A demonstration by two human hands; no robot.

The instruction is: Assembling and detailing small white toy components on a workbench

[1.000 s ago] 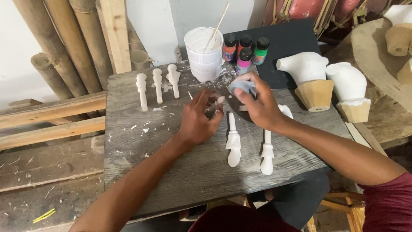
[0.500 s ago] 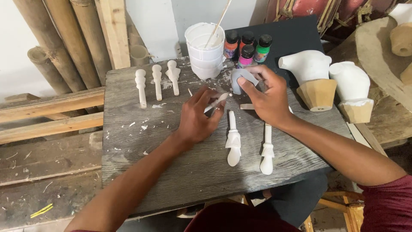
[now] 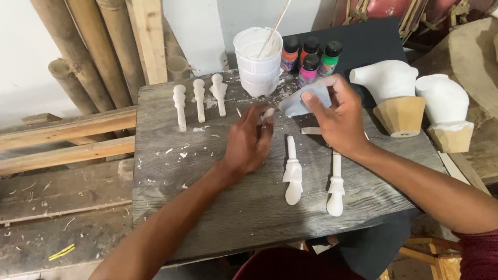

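Two hands are seen closer together than half a second ago: the left hand (image 3: 249,142) pinches a white piece (image 3: 267,112), the right hand (image 3: 337,116) is closed on a grey mould (image 3: 303,101). Two white figures (image 3: 293,173) lie on the grey board (image 3: 207,207), whose near edge is free.

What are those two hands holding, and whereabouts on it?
The right hand holds a small grey-white cup by its side wall. The left hand pinches a small white piece at its lower end.
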